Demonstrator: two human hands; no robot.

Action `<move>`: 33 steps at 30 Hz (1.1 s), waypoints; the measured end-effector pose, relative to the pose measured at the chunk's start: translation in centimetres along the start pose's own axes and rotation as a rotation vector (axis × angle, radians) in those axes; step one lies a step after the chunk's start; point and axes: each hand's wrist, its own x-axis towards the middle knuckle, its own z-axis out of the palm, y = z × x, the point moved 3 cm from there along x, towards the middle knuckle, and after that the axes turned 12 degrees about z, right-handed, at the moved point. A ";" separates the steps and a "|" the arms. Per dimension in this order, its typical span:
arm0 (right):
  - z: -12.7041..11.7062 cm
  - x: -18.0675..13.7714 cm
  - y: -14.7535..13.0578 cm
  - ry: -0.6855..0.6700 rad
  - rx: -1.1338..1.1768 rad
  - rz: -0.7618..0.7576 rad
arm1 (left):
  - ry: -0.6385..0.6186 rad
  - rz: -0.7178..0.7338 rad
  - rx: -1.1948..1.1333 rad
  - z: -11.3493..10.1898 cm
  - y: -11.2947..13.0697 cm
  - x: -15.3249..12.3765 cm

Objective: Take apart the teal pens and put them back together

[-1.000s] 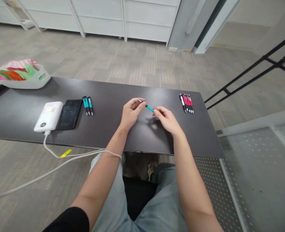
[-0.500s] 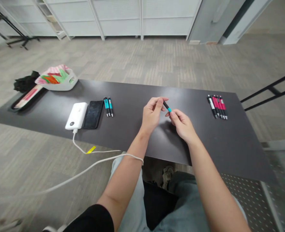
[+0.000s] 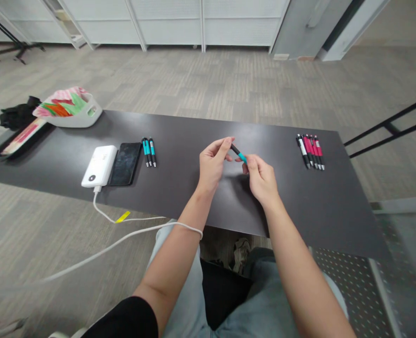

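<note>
Bare table (image 3: 201,136) flanks hands – pens (image 3: 311,151) rightward

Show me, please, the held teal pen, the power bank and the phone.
teal pen (image 3: 238,154), head view, exposed barrel.
power bank (image 3: 100,165), head view, top face.
phone (image 3: 125,163), head view, screen centre.

Matt dark table (image 3: 194,197); glossy plastic teal pen (image 3: 238,153); glossy black phone (image 3: 125,163).

Both ends of the teal pen (image 3: 241,155) hidden among fingers (image 3: 224,146); white cable (image 3: 180,224) cut off at left edge
</note>
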 end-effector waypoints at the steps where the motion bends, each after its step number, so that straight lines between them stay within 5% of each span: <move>1: 0.2 0.0 0.0 -0.031 0.005 -0.008 | -0.007 -0.005 -0.004 -0.1 0.2 0.1; 12: -2.0 0.8 -0.3 -0.130 -0.139 -0.104 | -0.107 0.101 0.114 -0.4 0.8 0.3; 26: -2.2 2.1 1.9 -0.033 -0.114 -0.188 | -0.148 0.189 0.307 -0.5 0.3 0.2; 30: -2.6 2.1 2.4 -0.013 -0.156 -0.149 | -0.133 0.216 0.465 -1.5 1.4 0.6; 33: -2.9 2.1 2.5 0.020 -0.185 -0.152 | -0.236 0.202 0.697 -2.4 2.7 1.0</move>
